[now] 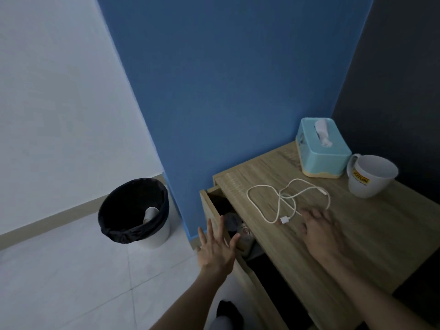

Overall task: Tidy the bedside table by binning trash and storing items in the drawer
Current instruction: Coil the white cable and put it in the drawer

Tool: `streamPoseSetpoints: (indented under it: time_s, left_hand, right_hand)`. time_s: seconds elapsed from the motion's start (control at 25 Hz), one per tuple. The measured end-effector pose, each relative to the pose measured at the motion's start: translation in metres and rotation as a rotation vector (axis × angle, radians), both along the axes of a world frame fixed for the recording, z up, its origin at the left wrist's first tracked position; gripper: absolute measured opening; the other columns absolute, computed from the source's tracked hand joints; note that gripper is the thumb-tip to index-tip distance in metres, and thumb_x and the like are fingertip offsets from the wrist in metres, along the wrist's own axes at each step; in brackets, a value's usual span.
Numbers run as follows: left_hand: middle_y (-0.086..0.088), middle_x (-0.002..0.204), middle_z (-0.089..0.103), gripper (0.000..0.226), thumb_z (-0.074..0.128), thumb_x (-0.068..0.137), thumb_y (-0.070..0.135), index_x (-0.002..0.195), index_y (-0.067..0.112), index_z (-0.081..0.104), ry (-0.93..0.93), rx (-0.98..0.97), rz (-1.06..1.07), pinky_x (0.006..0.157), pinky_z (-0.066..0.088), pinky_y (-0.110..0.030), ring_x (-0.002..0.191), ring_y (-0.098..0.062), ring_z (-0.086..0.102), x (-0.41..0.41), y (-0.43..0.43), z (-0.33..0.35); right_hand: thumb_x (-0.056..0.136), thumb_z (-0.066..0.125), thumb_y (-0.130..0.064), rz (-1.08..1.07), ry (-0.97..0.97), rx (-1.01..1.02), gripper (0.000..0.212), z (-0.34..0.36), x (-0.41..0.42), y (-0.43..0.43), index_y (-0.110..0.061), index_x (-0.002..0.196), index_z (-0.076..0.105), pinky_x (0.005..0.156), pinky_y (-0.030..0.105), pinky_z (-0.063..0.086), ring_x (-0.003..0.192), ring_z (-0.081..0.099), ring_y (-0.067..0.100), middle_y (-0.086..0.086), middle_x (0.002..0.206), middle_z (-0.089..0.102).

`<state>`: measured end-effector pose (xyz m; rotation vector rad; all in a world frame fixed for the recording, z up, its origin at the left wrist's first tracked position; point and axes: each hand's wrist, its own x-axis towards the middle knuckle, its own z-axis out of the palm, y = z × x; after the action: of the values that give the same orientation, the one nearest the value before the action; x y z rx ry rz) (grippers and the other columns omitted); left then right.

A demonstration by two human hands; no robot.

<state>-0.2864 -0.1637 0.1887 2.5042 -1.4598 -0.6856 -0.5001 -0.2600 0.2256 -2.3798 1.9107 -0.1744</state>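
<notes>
Head view | white cable (283, 196) lies loosely looped on the bedside table (362, 225), toward its left edge | right hand (319, 231) flat, fingers spread, just beside the plug, holding nothing | left hand (216, 248) open-palmed against the open drawer (206, 203) front | cable likely light, limp, tangle-prone (gather the loops, not one end)

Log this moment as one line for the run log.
drawer open | left hand open at drawer front | right hand on tabletop beside white cable | cable not yet stored
</notes>
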Motion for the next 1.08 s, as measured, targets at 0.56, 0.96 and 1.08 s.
streamPoseSetpoints:
  time_s: [0.56, 0.96, 1.08]
  left_hand:
    - [-0.012, 0.16, 0.008, 0.064, 0.029, 0.096, 0.053, 0.149, 0.019, 0.018, 0.238, -0.148, 0.068, 0.118, 0.009, -0.05, 0.148, -0.031, 0.002, 0.021, 0.041, 0.092]
    - [0.002, 0.05, 0.06, 0.019, 0.046, 0.095, 0.011, 0.082, 0.007, 0.06, 0.883, -0.853, -0.562, 0.065, 0.053, -0.026, 0.049, -0.011, 0.058, -0.084, 0.061, 0.375]
    - [0.012, 0.037, 0.038, 0.029, 0.037, 0.1, 0.013, 0.076, 0.012, 0.053, 1.046, -0.729, -0.618, 0.039, 0.042, -0.017, 0.032, -0.003, 0.033, -0.063, 0.094, 0.405]
  right_hand:
    - [0.093, 0.047, -0.018, 0.149, -0.388, -0.099, 0.009, 0.166, -0.017, 0.033, -0.012, 0.091, 0.054, 0.068, 0.037, 0.044, 0.072, 0.059, 0.025, 0.005, 0.072, 0.059]
    - [0.093, 0.047, -0.01, 0.552, -0.939, -0.494, 0.024, 0.385, -0.021, 0.115, -0.025, 0.079, 0.059, 0.043, 0.011, 0.035, 0.045, 0.047, 0.006, -0.005, 0.062, 0.058]
    - [0.091, 0.046, -0.025, 0.49, -0.997, -0.706, 0.023, 0.423, -0.05, 0.126, -0.04, 0.081, 0.061, 0.048, 0.021, 0.041, 0.051, 0.046, 0.006, -0.012, 0.06, 0.057]
